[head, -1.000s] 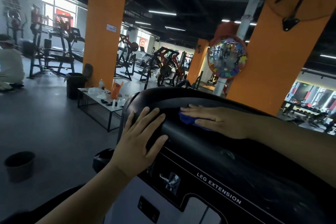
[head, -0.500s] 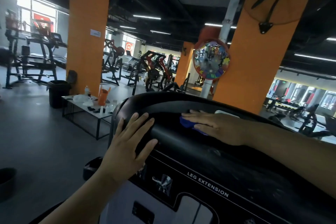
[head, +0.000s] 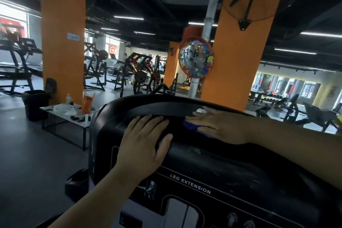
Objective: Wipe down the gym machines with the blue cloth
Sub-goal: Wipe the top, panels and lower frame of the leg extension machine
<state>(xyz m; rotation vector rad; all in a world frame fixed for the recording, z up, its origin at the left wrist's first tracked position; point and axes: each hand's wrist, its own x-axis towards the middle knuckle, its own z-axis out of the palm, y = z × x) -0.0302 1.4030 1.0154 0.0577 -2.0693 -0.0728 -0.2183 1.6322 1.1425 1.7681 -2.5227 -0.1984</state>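
A black machine housing (head: 212,161) marked LEG EXTENSION fills the lower middle of the head view. My right hand (head: 220,126) lies flat on its rounded top and presses the blue cloth (head: 192,125) against it; only a small blue edge shows under the fingers. My left hand (head: 146,142) rests flat on the top of the housing to the left, fingers straight and spread, holding nothing.
An orange pillar (head: 238,46) with a round mirror (head: 196,59) stands just behind the machine. A low table (head: 63,114) with bottles and a black bin (head: 35,103) sit to the left by another orange pillar (head: 63,33). Weight machines (head: 138,76) stand further back.
My right hand and the cloth have slid rightward along the machine's top. My left hand stays flat on the housing. The camera has turned slightly to the right.
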